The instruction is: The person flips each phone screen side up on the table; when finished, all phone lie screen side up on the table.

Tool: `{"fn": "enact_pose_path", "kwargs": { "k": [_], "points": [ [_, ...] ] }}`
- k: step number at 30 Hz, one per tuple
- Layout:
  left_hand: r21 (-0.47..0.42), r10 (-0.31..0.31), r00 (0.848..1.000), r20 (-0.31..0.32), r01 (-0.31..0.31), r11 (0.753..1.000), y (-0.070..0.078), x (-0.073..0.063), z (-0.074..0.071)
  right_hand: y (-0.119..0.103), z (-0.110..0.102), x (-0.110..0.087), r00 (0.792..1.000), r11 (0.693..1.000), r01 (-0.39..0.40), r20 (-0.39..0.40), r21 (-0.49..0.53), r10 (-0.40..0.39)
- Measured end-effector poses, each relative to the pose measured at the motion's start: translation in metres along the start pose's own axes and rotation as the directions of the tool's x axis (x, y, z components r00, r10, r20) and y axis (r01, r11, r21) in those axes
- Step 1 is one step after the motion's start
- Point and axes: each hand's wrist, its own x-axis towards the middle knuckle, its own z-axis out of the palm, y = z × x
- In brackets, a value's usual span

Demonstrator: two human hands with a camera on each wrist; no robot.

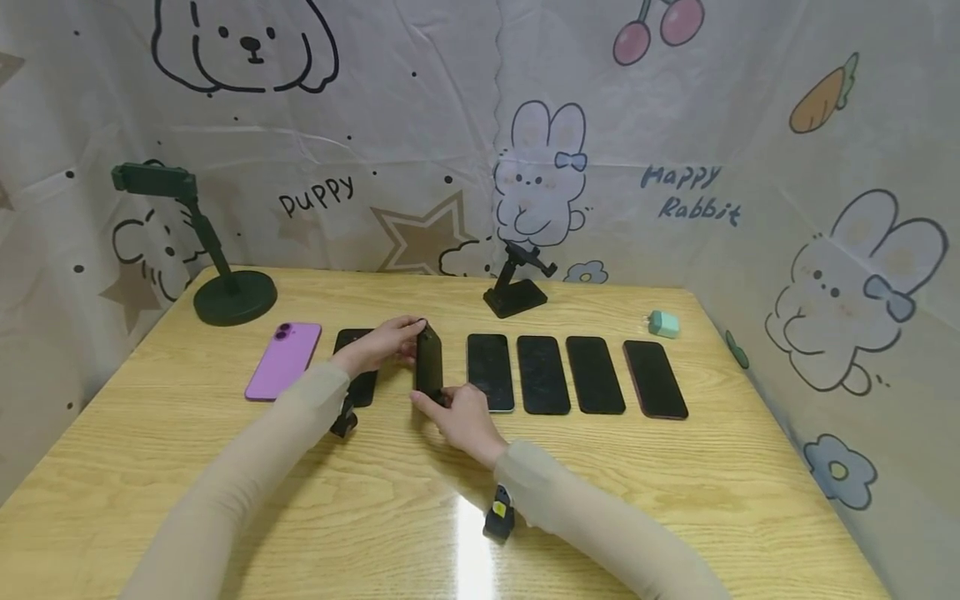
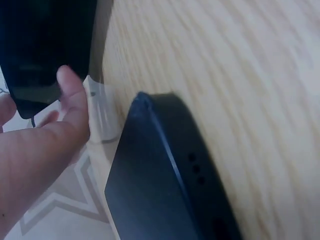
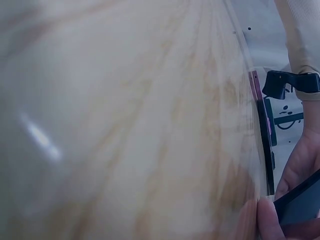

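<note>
Both hands hold a black smartphone [image 1: 429, 363], raised and turned up on its side above the wooden table. My left hand [image 1: 384, 343] grips its far end, with the thumb near the top corner. At the near end, my right hand [image 1: 467, 417] pinches the lower corner. In the left wrist view the held phone's dark face shows behind the fingers [image 2: 72, 87]. Another dark phone [image 1: 365, 388] lies under the left wrist and is partly covered by it. Beside that lies a purple smartphone [image 1: 283, 362], back side up.
Several dark-screened phones lie in a row to the right, the nearest phone [image 1: 491, 372] just beside the right hand. A small black phone stand [image 1: 516, 293], a green stand [image 1: 234, 297] and a mint charger plug [image 1: 663, 324] stand farther back on the table [image 1: 405, 517].
</note>
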Motion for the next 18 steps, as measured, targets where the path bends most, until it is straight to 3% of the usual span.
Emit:
{"fn": "enact_pose_path", "kwargs": {
  "k": [4,9,18],
  "points": [
    [0.046,-0.034,0.998,0.057,0.031,0.998,0.0006,0.0012,0.0012,-0.0005,-0.001,-0.0009,1.0,1.0,-0.015,0.007,0.027,0.015],
    [0.076,-0.024,0.994,0.11,0.016,0.997,-0.0011,0.0029,0.0014,-0.0004,-0.003,-0.0023,1.0,0.999,-0.008,0.009,0.05,0.008],
    [0.029,-0.01,0.989,0.147,0.006,1.0,-0.0045,0.0024,-0.0011,0.0059,-0.0052,-0.0037,1.0,0.993,0.005,0.026,0.12,-0.008]
  ]
}}
